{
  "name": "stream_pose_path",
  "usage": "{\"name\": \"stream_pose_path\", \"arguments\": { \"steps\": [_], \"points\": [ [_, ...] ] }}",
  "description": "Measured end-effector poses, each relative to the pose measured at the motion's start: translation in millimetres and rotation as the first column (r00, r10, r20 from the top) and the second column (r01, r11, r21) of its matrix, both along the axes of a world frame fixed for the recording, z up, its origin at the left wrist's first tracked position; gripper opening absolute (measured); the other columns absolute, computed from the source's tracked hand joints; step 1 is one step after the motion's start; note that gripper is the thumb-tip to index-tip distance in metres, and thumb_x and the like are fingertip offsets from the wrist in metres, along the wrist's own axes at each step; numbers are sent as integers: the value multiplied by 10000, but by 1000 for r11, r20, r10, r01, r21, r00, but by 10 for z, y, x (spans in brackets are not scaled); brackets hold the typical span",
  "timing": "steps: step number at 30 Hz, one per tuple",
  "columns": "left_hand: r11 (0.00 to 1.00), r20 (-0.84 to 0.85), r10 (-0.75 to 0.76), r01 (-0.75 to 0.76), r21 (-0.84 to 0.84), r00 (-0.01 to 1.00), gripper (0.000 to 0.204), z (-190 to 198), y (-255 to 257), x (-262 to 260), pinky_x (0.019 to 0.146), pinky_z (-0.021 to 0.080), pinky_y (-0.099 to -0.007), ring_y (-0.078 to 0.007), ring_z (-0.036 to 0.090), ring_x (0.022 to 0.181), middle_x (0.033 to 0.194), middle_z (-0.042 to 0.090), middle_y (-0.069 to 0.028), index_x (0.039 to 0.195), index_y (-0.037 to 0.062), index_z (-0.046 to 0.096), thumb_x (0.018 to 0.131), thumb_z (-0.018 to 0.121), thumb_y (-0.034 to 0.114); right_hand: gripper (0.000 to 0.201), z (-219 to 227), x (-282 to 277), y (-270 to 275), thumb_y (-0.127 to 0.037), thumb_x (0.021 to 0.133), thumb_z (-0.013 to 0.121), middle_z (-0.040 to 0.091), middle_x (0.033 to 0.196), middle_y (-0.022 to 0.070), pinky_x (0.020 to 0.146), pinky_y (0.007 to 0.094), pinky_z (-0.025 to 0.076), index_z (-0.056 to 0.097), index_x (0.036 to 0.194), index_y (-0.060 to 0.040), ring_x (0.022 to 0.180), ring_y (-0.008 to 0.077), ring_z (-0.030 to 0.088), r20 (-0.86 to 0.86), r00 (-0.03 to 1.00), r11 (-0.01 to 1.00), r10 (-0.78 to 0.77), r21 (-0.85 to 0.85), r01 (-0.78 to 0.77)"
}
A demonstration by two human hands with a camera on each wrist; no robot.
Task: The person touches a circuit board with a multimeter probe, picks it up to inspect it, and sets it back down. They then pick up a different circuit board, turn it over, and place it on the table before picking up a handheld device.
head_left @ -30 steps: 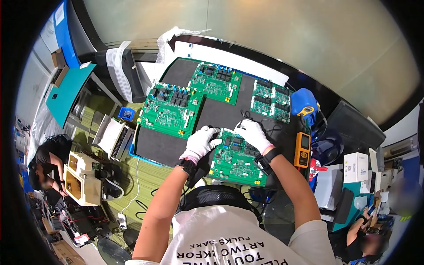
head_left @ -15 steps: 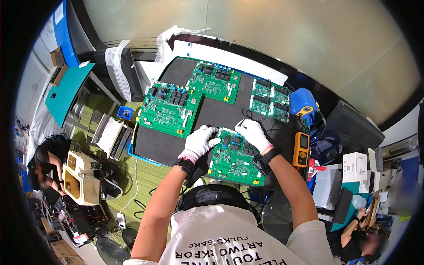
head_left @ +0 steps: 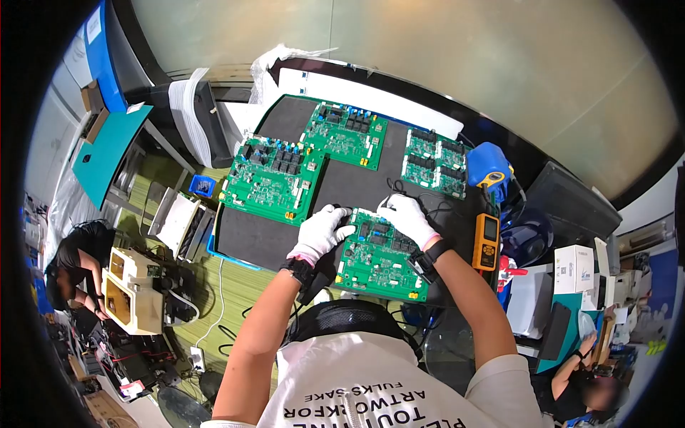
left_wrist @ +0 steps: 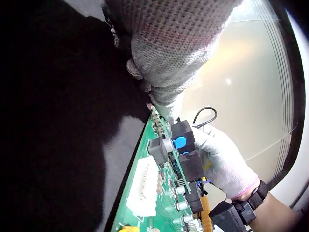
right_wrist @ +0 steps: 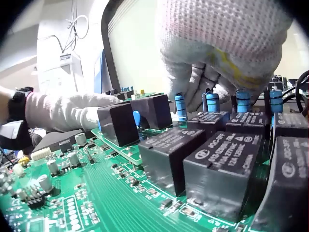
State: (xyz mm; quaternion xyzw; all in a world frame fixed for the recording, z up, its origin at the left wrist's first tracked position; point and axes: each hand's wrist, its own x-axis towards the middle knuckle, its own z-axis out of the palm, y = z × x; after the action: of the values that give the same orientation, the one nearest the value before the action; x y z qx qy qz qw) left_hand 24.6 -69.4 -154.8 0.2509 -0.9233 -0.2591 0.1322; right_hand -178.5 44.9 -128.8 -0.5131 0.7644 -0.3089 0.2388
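Green, populated and rectangular, a circuit board [head_left: 275,178] lies on the dark mat at left, well apart from the hands. Next comes the left hand [head_left: 321,232], white knit glove on, its thumb and curled fingers gripping the far left corner of a second, nearer green circuit board [head_left: 377,265]. That nearer board lies flat-looking on the person's side of the fingers and seems slightly longer from side to side. Farther right, the white-gloved right hand [head_left: 407,217] bends over the far edge, just behind blue upright cylinders [right_wrist: 244,101] and black box-shaped relays [right_wrist: 164,157]; whether its fingers pinch anything cannot be told. Neither hand is clearly nearer; both are at the board. Against the frame 0.5 s ago, both hands and the nearer board look almost unmoved.
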Motion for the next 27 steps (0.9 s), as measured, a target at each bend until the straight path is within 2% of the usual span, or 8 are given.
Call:
{"name": "stream_pose_path", "arguments": {
  "steps": [2, 6, 8, 9, 11, 14, 20, 27],
  "points": [
    [1000, 4, -2, 2, 5, 1000, 431, 7, -3, 2, 701, 491, -360, -274, 595, 824, 906, 564, -73, 1127, 184, 583, 804, 624, 466, 185, -27, -1, -2, -184, 801, 638, 657, 819, 118, 693, 318, 478, 659, 837, -4, 752, 217, 629, -3, 1000, 1000, -13, -4, 13],
    [1000, 9, -7, 7, 4, 1000, 423, 16, -1, 0, 695, 489, -356, -269, 592, 819, 900, 562, -70, 1121, 176, 584, 807, 626, 456, 181, -21, -20, 8, -183, 804, 640, 654, 809, 110, 688, 309, 474, 660, 845, -8, 740, 200, 622, -17, 1000, 1000, 5, -14, -5],
    [1000, 4, -8, 8, 2, 1000, 421, 4, -3, 0, 696, 490, -355, -268, 593, 821, 902, 563, -70, 1121, 176, 585, 806, 629, 453, 217, -32, -34, 21, -216, 789, 643, 651, 825, 141, 701, 338, 477, 660, 829, -3, 765, 249, 631, 124, 992, 999, -23, -29, 27],
    [1000, -1, -6, 6, 0, 1000, 419, -3, -4, 1, 697, 491, -354, -268, 595, 822, 904, 565, -69, 1120, 177, 585, 805, 633, 449, 217, -32, -53, 30, -216, 789, 643, 651, 825, 141, 701, 338, 477, 660, 829, -3, 765, 249, 631, 125, 992, 999, -24, -29, 28],
    [1000, 1, -7, 7, 7, 1000, 418, 0, -4, 1, 702, 492, -354, -267, 596, 827, 907, 566, -69, 1120, 177, 585, 804, 636, 445, 197, -40, -103, 52, -190, 791, 651, 652, 793, 112, 664, 305, 470, 663, 837, 1, 718, 184, 616, 299, 951, 996, -72, -36, 86],
    [1000, 4, -6, 6, 16, 1000, 417, -7, -8, -4, 713, 493, -353, -265, 598, 837, 916, 568, -69, 1120, 175, 585, 801, 643, 437, 190, -128, -108, 54, -179, 788, 652, 653, 783, 97, 648, 293, 465, 664, 830, 6, 703, 153, 603, 319, 947, 994, -48, -82, 77],
    [1000, 12, -6, 6, 28, 1000, 423, -16, -12, -6, 722, 494, -353, -267, 598, 852, 934, 572, -71, 1122, 168, 583, 799, 647, 434, 187, -70, -67, 42, -180, 779, 656, 654, 788, 117, 655, 309, 468, 665, 815, 4, 703, 185, 611, 209, 977, 996, -41, -67, 56],
    [1000, 3, -8, 8, 11, 1000, 444, -32, -15, -5, 719, 494, -357, -276, 597, 852, 930, 572, -74, 1132, 173, 581, 796, 638, 458, 198, -46, -60, 26, -194, 775, 657, 651, 806, 144, 678, 330, 473, 665, 823, -2, 733, 238, 624, 158, 987, 998, -31, -46, 39]
  ]
}}
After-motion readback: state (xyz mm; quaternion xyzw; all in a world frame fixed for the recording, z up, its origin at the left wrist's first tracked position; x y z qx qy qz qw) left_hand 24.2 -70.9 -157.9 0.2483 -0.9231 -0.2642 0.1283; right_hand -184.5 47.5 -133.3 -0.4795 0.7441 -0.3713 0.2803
